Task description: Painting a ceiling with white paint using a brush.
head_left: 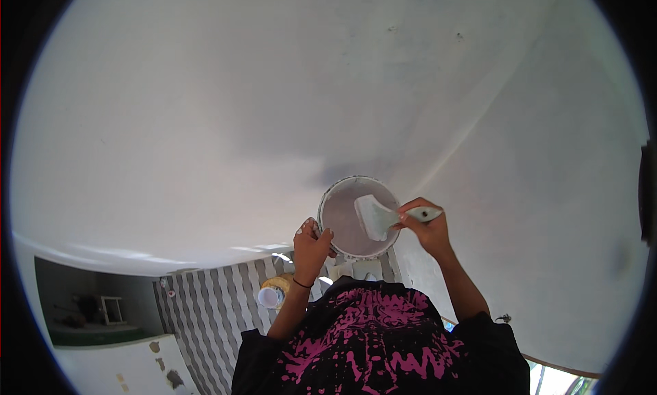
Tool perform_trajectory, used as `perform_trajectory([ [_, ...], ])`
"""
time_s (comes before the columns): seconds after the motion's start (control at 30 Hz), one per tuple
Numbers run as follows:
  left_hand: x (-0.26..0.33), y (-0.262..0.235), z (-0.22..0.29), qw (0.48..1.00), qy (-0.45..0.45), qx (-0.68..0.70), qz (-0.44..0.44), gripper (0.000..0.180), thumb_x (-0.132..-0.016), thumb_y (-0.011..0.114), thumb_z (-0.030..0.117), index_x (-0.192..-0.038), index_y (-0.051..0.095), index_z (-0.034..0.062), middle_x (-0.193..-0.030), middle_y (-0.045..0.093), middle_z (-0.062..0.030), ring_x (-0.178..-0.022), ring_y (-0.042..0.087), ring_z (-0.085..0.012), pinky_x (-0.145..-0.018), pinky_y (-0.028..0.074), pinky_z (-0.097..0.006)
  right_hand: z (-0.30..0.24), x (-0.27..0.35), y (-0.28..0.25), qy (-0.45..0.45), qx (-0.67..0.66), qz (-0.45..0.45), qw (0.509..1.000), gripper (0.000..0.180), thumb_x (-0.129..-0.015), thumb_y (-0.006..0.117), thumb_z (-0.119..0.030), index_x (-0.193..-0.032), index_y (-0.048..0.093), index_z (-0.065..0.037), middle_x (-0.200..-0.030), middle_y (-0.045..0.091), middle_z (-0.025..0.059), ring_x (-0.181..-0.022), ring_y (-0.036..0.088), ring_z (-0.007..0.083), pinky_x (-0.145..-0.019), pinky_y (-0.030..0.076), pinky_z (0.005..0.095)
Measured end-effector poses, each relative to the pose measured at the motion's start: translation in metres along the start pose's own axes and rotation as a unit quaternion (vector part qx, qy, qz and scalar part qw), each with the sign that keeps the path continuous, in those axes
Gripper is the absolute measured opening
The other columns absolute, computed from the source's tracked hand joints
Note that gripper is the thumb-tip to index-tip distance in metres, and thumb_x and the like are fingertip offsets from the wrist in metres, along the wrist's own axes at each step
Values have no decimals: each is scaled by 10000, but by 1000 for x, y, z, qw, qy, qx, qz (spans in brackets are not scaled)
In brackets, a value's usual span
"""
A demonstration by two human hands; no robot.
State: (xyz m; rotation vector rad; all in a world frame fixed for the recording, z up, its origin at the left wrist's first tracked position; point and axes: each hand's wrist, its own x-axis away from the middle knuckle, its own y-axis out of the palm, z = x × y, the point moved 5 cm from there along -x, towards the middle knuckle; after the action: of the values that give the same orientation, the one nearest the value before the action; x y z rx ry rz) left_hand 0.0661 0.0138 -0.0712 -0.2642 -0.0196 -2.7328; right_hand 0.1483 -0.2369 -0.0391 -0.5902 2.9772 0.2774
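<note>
My left hand [313, 250] grips the near left rim of a round paint bucket [331, 245], thumb over the edge and fingers on the outside. Pale, whitish paint [342, 214] shows inside it. In my right hand [428, 228] is a wide paintbrush [375, 218], held by its light handle, whose end with a hole sticks out past the fingers. The brush lies over the bucket's opening with its white, paint-coated head toward the middle. Whether the bristles touch the paint I cannot tell.
A whitish wall [205, 108] rises in front, meeting another wall [534, 190] in a corner to the right. Below, on the grey striped floor [212, 313], stands a yellowish container with a white top [271, 297]. A dark recess [102, 303] opens at the lower left.
</note>
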Motion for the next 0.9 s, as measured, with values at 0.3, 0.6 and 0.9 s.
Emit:
perform_trajectory([
  [0.3, 0, -9, 9, 1000, 8, -5, -25, 207, -847, 635, 53, -770, 447, 12, -645, 483, -37, -474, 557, -123, -392, 486, -279, -6, 21, 19, -42, 84, 28, 995, 80, -898, 634, 2, -952, 671, 48, -889, 693, 113, -800, 684, 161, -727, 597, 314],
  [0.6, 11, -8, 26, 999, 17, -6, -44, 231, -847, 636, 56, -755, 428, 16, -632, 474, -34, -468, 557, -132, -386, 490, -284, -25, 30, 22, -9, -18, 43, 999, 86, -901, 628, 16, -968, 668, 52, -902, 689, 124, -818, 687, 172, -743, 617, 323],
  [0.9, 5, -11, 20, 998, 13, 13, -53, 238, -849, 635, 46, -753, 418, 32, -645, 482, -30, -476, 561, -135, -385, 501, -285, -49, 17, 7, 25, -88, 68, 993, 84, -880, 627, 9, -937, 645, 67, -873, 664, 150, -774, 703, 243, -690, 639, 372],
])
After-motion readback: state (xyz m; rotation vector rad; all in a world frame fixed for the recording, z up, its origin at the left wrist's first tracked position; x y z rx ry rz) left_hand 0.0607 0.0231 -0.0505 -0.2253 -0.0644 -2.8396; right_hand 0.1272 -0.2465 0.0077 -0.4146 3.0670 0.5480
